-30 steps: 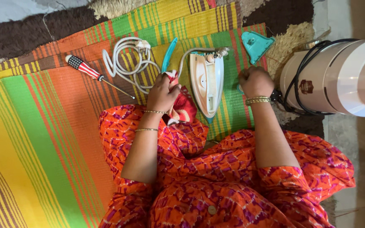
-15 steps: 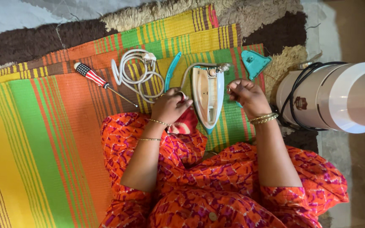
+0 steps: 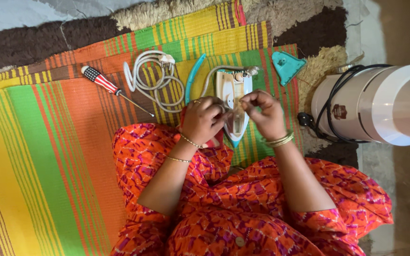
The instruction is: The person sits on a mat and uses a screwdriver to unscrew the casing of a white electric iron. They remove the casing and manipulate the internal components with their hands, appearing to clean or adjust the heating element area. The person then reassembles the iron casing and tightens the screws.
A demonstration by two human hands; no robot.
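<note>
A white electric iron (image 3: 234, 90) lies opened up on a striped mat (image 3: 48, 156), with its grey coiled cord (image 3: 153, 80) trailing to the left. My left hand (image 3: 201, 118) rests closed at the iron's left side, over something red. My right hand (image 3: 264, 113) hovers over the iron's right side, thumb and fingertips pinched together; what they pinch is too small to see. A curved teal strip (image 3: 193, 78) lies just left of the iron. A teal triangular cover (image 3: 286, 66) lies to its right.
A screwdriver (image 3: 107, 85) with a red, white and blue handle lies on the mat to the left. A white cylindrical appliance (image 3: 380, 106) wrapped in black cable lies on its side at the right. A shaggy brown and cream rug (image 3: 34, 42) sits under the mat.
My right hand moved left from beside the iron to over it and pinched its fingers. My left hand shifted slightly right toward the iron. The view moved closer.
</note>
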